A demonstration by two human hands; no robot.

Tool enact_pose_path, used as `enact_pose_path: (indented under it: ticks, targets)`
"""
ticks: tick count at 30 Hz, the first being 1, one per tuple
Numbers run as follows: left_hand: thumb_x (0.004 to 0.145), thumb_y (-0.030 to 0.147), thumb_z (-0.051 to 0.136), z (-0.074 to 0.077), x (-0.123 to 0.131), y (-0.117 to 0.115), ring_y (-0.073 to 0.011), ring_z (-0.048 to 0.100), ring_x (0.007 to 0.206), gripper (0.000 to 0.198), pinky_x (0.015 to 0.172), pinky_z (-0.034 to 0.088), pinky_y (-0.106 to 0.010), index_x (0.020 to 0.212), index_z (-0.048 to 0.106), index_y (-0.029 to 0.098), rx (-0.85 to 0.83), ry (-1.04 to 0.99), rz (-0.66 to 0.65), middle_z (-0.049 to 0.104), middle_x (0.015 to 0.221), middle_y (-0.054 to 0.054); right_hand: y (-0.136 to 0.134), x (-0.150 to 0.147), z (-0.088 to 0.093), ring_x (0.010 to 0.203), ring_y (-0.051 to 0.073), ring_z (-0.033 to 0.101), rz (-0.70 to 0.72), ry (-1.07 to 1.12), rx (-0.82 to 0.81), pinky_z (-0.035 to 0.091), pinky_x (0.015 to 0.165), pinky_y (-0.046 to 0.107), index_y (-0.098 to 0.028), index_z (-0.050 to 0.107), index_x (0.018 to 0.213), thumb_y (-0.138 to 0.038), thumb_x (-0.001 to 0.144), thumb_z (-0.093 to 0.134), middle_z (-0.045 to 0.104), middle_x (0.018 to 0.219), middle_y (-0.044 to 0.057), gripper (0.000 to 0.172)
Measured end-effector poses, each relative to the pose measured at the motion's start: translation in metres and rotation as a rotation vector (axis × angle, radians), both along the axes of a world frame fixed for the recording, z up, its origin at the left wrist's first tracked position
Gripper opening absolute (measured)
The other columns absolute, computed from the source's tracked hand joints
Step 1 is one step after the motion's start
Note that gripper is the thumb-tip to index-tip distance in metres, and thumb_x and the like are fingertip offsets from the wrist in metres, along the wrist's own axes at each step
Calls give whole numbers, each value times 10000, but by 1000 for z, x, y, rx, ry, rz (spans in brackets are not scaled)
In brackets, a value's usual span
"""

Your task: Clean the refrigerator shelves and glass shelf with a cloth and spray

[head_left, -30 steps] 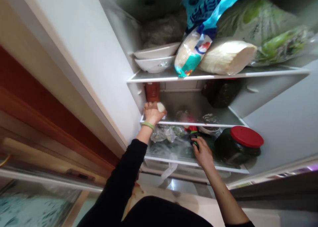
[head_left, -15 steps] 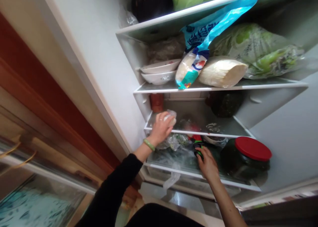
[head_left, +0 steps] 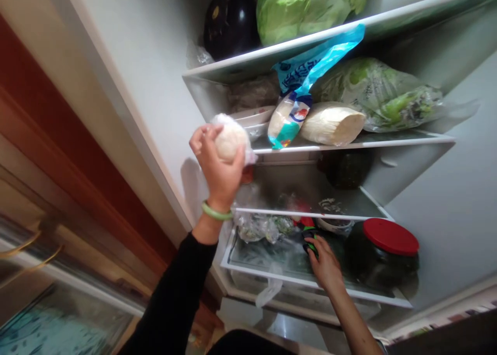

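My left hand (head_left: 222, 179), with a green bangle at its wrist, is closed around a whitish round bundle in thin plastic (head_left: 232, 142). It is raised in front of the left end of the middle shelf, beside stacked white bowls (head_left: 254, 118). What the plastic wraps I cannot make out. Low in the fridge, my right hand (head_left: 326, 262) has its fingers closed on the black-and-green handles of what look like scissors (head_left: 309, 241). Their far end is hidden among red and clear packaging. Clear plastic bags with something green inside (head_left: 267, 226) lie to the left of this hand.
A big dark jar with a red lid (head_left: 390, 237) stands right of my right hand. Above are a blue bag (head_left: 290, 119), a pale cut vegetable (head_left: 334, 123) and bagged greens (head_left: 388, 93). An eggplant (head_left: 231, 24) and a cabbage (head_left: 303, 8) occupy the top shelf (head_left: 310, 34).
My left hand has risen up and left from the lower glass shelf, carrying the whitish bundle. My right hand keeps its grip on the black-and-green handles. The view has tilted slightly upward.
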State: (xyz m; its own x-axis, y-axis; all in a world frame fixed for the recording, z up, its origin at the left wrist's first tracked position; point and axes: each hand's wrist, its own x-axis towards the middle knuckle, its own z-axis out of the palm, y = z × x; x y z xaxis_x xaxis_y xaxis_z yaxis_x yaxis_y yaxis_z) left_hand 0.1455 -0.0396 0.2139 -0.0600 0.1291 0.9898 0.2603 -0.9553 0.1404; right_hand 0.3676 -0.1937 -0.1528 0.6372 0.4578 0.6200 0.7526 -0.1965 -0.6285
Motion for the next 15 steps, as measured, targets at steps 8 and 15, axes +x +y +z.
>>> enact_pose_path:
  ticks: [8, 15]
  targets:
    - [957, 314, 661, 32, 13, 56, -372, 476, 1486, 277, 1312, 317, -595, 1179, 644, 148, -109, 214, 103, 619, 1441, -186, -1, -1, 1, 1278, 317, 665, 13, -7, 6, 566, 1091, 529, -230, 767, 1181, -362, 956, 467, 668, 1384, 152, 397]
    - [982, 367, 707, 56, 23, 64, -374, 480, 1464, 212, 1308, 282, -610, 1008, 648, 165, -127, 219, 127, 655, 1307, -150, -5, -5, 7, 1305, 337, 648, 5, 20, -18, 546, 1104, 539, -204, 761, 1206, -387, 954, 471, 655, 1403, 172, 425]
